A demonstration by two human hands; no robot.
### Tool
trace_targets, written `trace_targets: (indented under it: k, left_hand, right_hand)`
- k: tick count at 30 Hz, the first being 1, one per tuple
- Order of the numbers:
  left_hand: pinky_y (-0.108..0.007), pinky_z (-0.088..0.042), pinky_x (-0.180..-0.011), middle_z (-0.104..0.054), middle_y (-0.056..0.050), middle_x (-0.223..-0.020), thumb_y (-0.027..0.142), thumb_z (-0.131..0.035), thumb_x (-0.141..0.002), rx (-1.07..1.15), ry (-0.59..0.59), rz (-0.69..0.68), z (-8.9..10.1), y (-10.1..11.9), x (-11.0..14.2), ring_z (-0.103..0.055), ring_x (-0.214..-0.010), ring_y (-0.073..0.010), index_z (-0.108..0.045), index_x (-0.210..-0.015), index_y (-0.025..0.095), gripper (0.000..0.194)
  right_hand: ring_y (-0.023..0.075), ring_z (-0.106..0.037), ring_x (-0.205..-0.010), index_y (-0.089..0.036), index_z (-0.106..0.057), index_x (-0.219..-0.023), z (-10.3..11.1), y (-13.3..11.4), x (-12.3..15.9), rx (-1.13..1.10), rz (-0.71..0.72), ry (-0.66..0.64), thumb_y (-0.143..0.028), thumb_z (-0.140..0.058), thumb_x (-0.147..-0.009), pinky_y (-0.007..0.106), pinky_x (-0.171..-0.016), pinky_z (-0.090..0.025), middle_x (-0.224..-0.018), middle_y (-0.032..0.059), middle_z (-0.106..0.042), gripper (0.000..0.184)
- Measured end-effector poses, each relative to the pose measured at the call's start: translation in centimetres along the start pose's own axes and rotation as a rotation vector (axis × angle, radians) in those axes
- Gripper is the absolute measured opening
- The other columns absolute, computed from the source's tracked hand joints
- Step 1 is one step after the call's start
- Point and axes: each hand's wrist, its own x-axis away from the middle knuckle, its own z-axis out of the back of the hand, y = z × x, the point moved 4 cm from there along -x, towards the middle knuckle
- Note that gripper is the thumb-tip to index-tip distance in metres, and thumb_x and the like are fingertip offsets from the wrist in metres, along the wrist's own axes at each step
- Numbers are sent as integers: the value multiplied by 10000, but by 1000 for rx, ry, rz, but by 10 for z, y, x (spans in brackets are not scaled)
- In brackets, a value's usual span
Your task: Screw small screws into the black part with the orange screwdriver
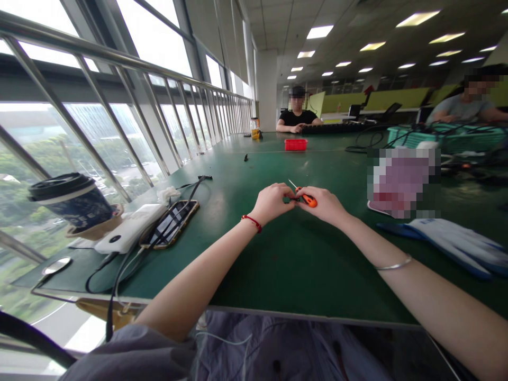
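Note:
My left hand (272, 201) rests on the green table (278, 254) with its fingers pinched on a small green part (286, 200). A red string sits round that wrist. My right hand (324, 205) is closed round an orange-handled screwdriver (308, 199), whose tip points at the green part. A thin white wire (292, 183) sticks up between the two hands. A silver bangle hangs on my right forearm.
On the left stand a lidded coffee cup (71, 203), a white power bank (129, 228) and a phone (171, 223) with cables. White-blue gloves (456, 242) lie on the right. A red box (296, 144) sits far ahead. Two people sit at the far end.

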Motion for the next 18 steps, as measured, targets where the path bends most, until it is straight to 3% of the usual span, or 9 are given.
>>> trace_targets:
  k: [12,15,18]
  left_hand:
    - [-272,-457,-849,-678,-25,-961,285,-568,-795,-82,-1,-73,4,-1,0,-596,-931,-176,-698,-878,212,170]
    - [-265,-469,-845,-675,-21,-983,293,-588,-780,-21,13,-20,9,-3,-2,-601,-940,-175,-709,-870,217,169]
    - [-266,-492,-812,-683,-20,-954,315,-626,-751,52,-23,118,8,-6,-2,-616,-898,-180,-725,-847,218,169]
  right_hand:
    - [200,-629,-826,-261,-651,-917,4,-2,0,44,5,-1,-330,-568,-801,286,-632,-422,-982,14,-687,159]
    - [201,-633,-847,-260,-649,-916,13,1,-1,-5,-1,46,-403,-570,-799,293,-664,-433,-1007,9,-692,201]
    - [204,-632,-828,-244,-648,-867,25,15,-1,-14,-80,170,-417,-520,-820,297,-656,-430,-948,19,-699,220]
